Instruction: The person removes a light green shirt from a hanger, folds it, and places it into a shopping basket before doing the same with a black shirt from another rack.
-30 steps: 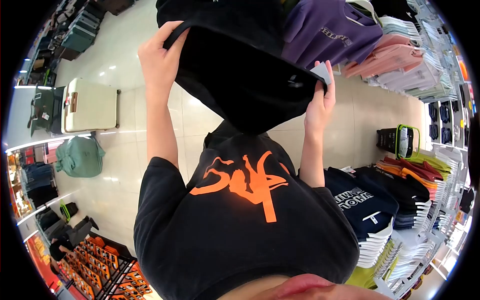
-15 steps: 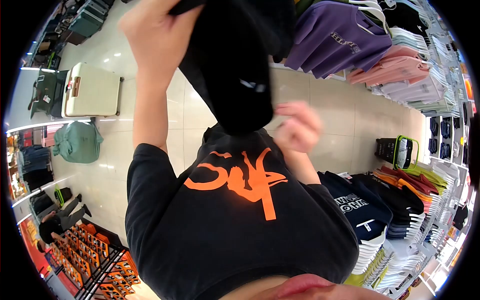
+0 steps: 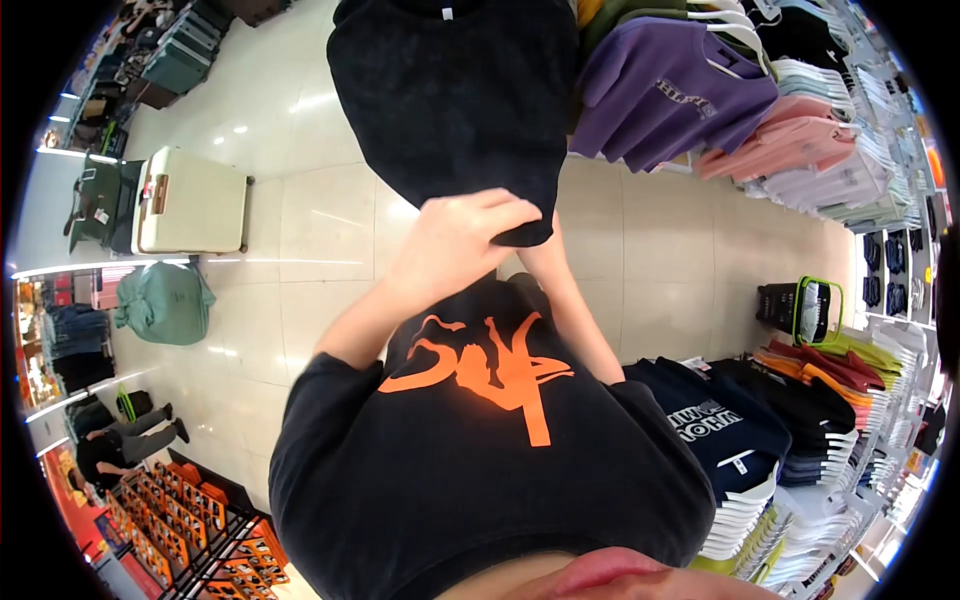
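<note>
A black garment hangs spread out in front of me, with a small white label near its top edge. My left hand, whose arm comes from the left, is closed on the lower edge of the garment, fingers bent over the cloth. Behind that edge is my right hand, its arm coming from the right; the cloth and the other hand hide its fingers. I wear a black shirt with an orange print.
On the right hang a purple shirt, pink shirts and dark shirts. A basket stands on the floor near them. At left are a cream suitcase, a green bundle and another person.
The black garment, bunched and blurred before, now hangs spread out farther forward. My left hand has come down from the upper left to its lower edge. My right hand has moved behind the cloth.
</note>
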The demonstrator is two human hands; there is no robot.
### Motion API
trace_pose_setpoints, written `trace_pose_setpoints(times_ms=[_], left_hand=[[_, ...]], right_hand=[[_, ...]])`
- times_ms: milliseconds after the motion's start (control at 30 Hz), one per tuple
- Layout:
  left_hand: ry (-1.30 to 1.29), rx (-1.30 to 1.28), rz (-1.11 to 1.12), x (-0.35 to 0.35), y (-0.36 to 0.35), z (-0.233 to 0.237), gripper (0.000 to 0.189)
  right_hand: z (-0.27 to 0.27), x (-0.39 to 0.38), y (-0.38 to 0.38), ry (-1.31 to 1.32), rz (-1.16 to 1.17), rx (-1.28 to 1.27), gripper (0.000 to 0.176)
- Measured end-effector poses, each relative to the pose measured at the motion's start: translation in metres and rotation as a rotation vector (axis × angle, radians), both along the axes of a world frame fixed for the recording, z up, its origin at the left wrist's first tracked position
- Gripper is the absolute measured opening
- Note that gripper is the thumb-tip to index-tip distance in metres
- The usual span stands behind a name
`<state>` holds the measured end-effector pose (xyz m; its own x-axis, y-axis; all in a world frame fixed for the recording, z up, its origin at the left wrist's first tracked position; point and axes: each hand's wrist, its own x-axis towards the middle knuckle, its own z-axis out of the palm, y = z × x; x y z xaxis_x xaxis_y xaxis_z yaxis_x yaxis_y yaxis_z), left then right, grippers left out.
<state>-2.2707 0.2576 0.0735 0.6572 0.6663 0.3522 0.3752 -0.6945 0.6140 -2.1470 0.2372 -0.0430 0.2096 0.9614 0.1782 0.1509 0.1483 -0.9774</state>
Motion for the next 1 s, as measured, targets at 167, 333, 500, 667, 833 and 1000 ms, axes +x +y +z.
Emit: trace_pose_setpoints(times_ms=[167,333,500,667,833,1000], left_hand=[[0.050,-0.187,0.115,0.008,-0.019,-0.057,0.014],[0.132,-0.344,0.021,0.006,-0.017,-0.091,0.018],[0.174,-0.382,-0.076,0.016,0.002,-0.105,0.018],[0.134,-0.427,-0.110,0.024,0.034,-0.123,0.016],[0.105,-0.508,-0.024,0.013,0.104,-0.124,0.013],[-0.065,-0.220,0.289,-0.008,0.200,-0.120,0.020]], right_hand=[[-0.060,0.004,-0.016,-0.167,0.256,-0.110,0.013],[-0.085,0.004,-0.029,0.143,0.261,-0.314,0.011],[-0.119,0.019,-0.027,0.045,0.280,-0.278,0.013],[-0.104,0.034,0.001,-0.293,0.300,-0.495,0.016],[-0.097,0.037,0.055,-0.431,0.206,-0.570,0.029],[-0.061,0.037,0.138,-0.337,0.129,-0.461,0.032]])
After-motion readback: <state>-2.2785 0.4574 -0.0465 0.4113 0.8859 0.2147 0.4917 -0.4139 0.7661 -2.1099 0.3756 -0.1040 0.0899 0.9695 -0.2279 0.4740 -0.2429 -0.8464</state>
